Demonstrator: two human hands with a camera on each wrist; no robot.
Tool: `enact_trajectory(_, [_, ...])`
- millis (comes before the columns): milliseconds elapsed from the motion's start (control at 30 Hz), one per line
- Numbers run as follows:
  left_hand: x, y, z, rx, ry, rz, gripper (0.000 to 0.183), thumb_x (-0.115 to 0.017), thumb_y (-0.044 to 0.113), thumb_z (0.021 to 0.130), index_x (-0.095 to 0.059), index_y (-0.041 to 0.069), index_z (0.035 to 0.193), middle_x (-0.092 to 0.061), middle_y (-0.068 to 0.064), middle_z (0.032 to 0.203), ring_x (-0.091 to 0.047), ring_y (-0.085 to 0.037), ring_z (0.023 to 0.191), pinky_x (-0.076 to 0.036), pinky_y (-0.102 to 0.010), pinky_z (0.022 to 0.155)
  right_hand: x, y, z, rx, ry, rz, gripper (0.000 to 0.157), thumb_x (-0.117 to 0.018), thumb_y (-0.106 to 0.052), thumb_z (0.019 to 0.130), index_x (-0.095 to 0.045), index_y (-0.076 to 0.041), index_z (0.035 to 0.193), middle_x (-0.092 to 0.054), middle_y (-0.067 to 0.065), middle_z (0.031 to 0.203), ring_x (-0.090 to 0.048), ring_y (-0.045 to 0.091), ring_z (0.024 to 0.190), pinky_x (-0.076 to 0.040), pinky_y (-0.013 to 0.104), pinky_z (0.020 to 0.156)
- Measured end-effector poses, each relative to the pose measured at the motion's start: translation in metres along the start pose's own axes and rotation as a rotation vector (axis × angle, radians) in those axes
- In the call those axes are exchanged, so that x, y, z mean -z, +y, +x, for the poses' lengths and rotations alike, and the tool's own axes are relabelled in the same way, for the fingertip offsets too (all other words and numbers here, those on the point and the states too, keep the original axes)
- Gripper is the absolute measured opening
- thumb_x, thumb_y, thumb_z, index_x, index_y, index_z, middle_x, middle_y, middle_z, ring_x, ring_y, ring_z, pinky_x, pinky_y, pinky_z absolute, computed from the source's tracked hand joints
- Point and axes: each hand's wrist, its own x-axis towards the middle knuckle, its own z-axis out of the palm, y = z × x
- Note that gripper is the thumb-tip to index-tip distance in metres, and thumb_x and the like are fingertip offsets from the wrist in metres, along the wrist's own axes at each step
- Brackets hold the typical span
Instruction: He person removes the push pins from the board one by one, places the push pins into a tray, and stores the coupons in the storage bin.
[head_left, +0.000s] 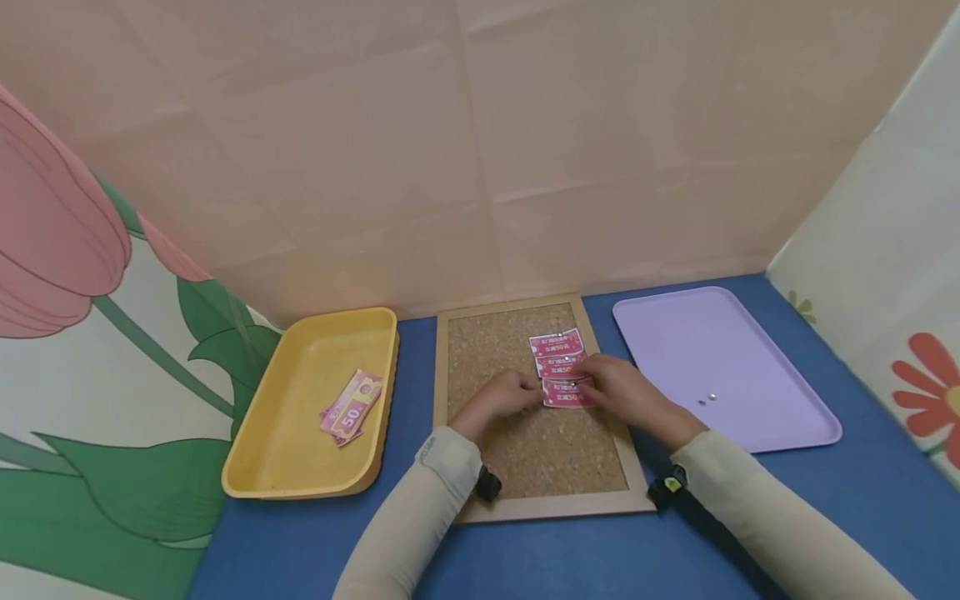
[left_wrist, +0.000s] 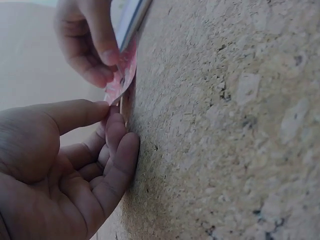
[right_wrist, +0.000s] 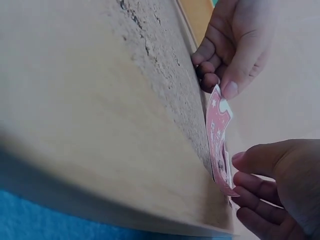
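Observation:
Three pink coupons point(head_left: 557, 342) form a column on the cork board point(head_left: 517, 467), each with a small pin. The left hand point(head_left: 504, 395) pinches the left end of the lowest coupon point(right_wrist: 216, 132) between thumb and fingers. That coupon bows away from the cork, and a pin point(right_wrist: 220, 165) stands in its middle. At the coupon's other end is the right hand point(head_left: 626, 388); its fingertips point(right_wrist: 240, 194) touch the curled-up edge, while the thumb stands apart from them. In the left wrist view, the right hand partly hides the coupons behind it.
Left of the board stands a yellow tray point(head_left: 281, 433) with several loose coupons point(head_left: 352, 408) in it. To the right lies a lilac tray point(head_left: 697, 342) holding small pins point(head_left: 712, 397). A blue cloth point(head_left: 525, 558) covers the table, and a wall rises behind.

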Motion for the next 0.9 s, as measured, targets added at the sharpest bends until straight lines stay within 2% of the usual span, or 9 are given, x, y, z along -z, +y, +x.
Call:
enact_trajectory(233, [0.001,0.001,0.002,0.0,-0.022,0.0,0.028,-0.064,0.031,0.094,-0.071,0.007,0.08,-0.06,0.0,0.068,-0.05,-0.012,0.061,-0.041,-0.027,0.054,0.0,0.002,0.003,0.001,-0.062,-0.015,0.02,-0.071,-0.012,0.088,-0.071,-0.005,0.107,-0.067,0.007,0.101,-0.063,0.021,0.091,-0.052,0.043,0.08])
enact_trajectory(467, [0.002,0.002,0.003,0.001,-0.036,0.011,0.027,-0.064,0.03,0.094,-0.072,0.007,0.082,-0.062,-0.002,0.071,-0.052,-0.012,0.063,-0.042,-0.026,0.055,0.002,0.001,0.008,-0.019,-0.11,-0.046,0.022,-0.073,-0.015,0.087,-0.072,-0.007,0.107,-0.067,0.004,0.099,-0.062,0.018,0.088,-0.053,0.04,0.078])
enact_trajectory(900, [0.002,0.002,0.006,0.002,-0.049,0.021,0.023,-0.066,0.024,0.093,-0.07,0.007,0.079,-0.062,-0.001,0.069,-0.052,-0.012,0.062,-0.042,-0.026,0.055,0.003,0.001,0.014,-0.034,-0.126,-0.053,0.019,-0.074,-0.018,0.086,-0.072,-0.009,0.102,-0.067,0.001,0.095,-0.064,0.017,0.087,-0.053,0.041,0.078])
